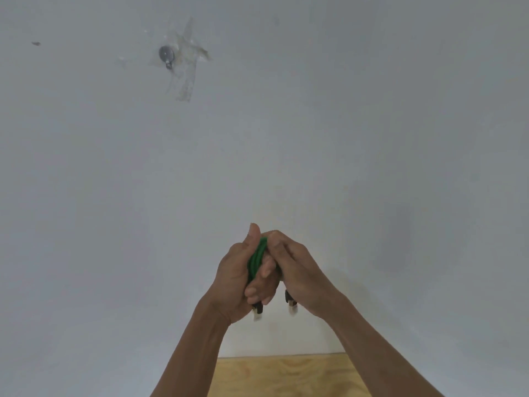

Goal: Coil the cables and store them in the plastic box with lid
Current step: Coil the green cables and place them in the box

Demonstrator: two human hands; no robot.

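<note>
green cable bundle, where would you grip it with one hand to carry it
Grip the green cable around the middle of its bunched loops, coming from the left side where the left hand already wraps it. The strands run parallel there, and both connector ends hang below, clear of the right hand.

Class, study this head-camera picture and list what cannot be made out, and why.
- Green cable: head view, its coil mostly hidden inside the left hand and right hand.
- Connectors: head view, blurred, type unreadable.
- Plastic box with lid: outside the frame.
- Wooden surface: cut off by the bottom edge and the arms.
</note>
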